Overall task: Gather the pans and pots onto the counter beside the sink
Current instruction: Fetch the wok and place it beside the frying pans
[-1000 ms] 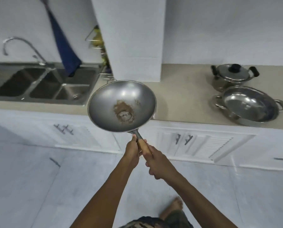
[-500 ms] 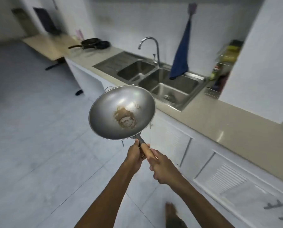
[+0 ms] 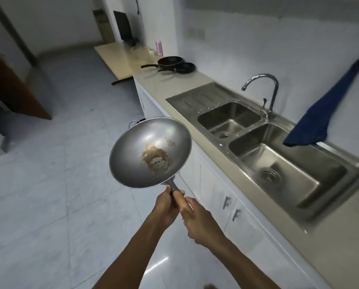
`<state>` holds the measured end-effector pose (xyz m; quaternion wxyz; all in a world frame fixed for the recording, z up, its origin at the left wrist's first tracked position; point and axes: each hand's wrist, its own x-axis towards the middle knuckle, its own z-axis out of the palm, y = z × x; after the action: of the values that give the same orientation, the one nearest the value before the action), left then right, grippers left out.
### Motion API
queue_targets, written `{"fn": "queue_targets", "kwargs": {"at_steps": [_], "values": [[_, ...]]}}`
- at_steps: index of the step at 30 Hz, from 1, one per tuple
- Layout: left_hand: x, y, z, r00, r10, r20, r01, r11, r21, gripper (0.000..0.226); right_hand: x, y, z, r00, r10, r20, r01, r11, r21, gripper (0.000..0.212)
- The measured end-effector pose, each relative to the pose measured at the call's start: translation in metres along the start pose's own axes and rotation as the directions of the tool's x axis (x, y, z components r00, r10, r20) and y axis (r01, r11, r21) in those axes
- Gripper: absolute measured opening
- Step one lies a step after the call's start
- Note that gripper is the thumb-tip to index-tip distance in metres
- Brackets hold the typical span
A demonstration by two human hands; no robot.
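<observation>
A grey steel wok (image 3: 132, 155) with a brown rusty patch at its bottom hangs in the air over the floor, in front of the cabinets. Both hands grip its handle: my left hand (image 3: 166, 207) is closer to the bowl, my right hand (image 3: 197, 224) just behind it. Two black frying pans (image 3: 171, 61) sit together on the beige counter (image 3: 161, 80) at the far end, left of the sink's draining board. The double steel sink (image 3: 278, 161) lies to the right of the wok.
A tall tap (image 3: 266, 90) stands behind the sink and a blue cloth (image 3: 324, 113) hangs over its right rim. White cabinet doors (image 3: 216, 197) run below the counter. A wooden table (image 3: 120, 57) and a pink bottle (image 3: 159, 46) lie beyond the pans. A brown door (image 3: 9, 88) stands at left.
My view has swung left along the counter, from the steel pots at the right past the sink, so the far black pans now show. Both hands keep their grip on the wok.
</observation>
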<state>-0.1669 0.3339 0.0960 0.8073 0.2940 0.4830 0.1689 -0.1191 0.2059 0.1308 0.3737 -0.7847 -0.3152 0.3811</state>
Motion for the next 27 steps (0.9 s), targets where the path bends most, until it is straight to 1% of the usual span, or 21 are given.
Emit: {"fn": "queue_targets", "kwargs": {"at_steps": [1,3,8,10,14,16,19,22,24,27], "values": [[0.013,0.019,0.006,1.0,-0.005,-0.005,0.005,1.0,-0.017,0.051,0.022,-0.011,-0.004,1.0,-0.017,0.007,0.018,0.999,-0.032,0.047],[0.036,0.058,0.016,1.0,-0.015,-0.02,0.014,0.999,-0.038,0.051,0.061,-0.036,-0.009,0.999,-0.029,0.032,0.03,0.999,-0.043,0.047],[0.119,0.156,0.024,0.999,0.035,-0.014,-0.035,0.999,0.026,0.056,0.172,-0.088,-0.01,0.994,-0.11,0.017,0.111,0.99,-0.092,0.046],[0.154,0.192,0.021,0.999,0.042,-0.013,-0.041,0.998,0.042,0.056,0.218,-0.107,-0.004,0.995,-0.102,0.009,0.103,0.992,-0.074,0.045],[0.243,0.274,0.016,0.998,0.043,0.038,-0.046,0.996,0.07,0.055,0.328,-0.149,0.01,0.994,-0.098,-0.043,0.096,0.994,-0.06,0.046],[0.289,0.319,0.015,0.999,0.016,0.049,-0.021,0.994,0.108,0.055,0.382,-0.177,0.017,0.995,-0.065,-0.074,0.063,0.998,-0.03,0.046],[0.348,0.379,0.014,0.997,-0.039,0.071,0.028,0.988,0.149,0.055,0.453,-0.217,0.025,0.993,0.058,-0.104,-0.048,0.994,0.1,0.043],[0.404,0.438,0.023,0.994,-0.063,0.091,0.039,0.968,0.246,0.056,0.524,-0.251,0.026,0.983,0.138,-0.12,-0.113,0.975,0.19,0.043],[0.436,0.467,0.032,0.991,-0.09,0.103,0.058,0.959,0.278,0.056,0.562,-0.267,0.025,0.973,0.178,-0.147,-0.136,0.956,0.259,0.043],[0.5,0.509,0.049,0.982,-0.139,0.128,0.09,0.939,0.332,0.057,0.632,-0.286,0.028,0.956,0.208,-0.206,-0.147,0.949,0.277,0.044]]}}
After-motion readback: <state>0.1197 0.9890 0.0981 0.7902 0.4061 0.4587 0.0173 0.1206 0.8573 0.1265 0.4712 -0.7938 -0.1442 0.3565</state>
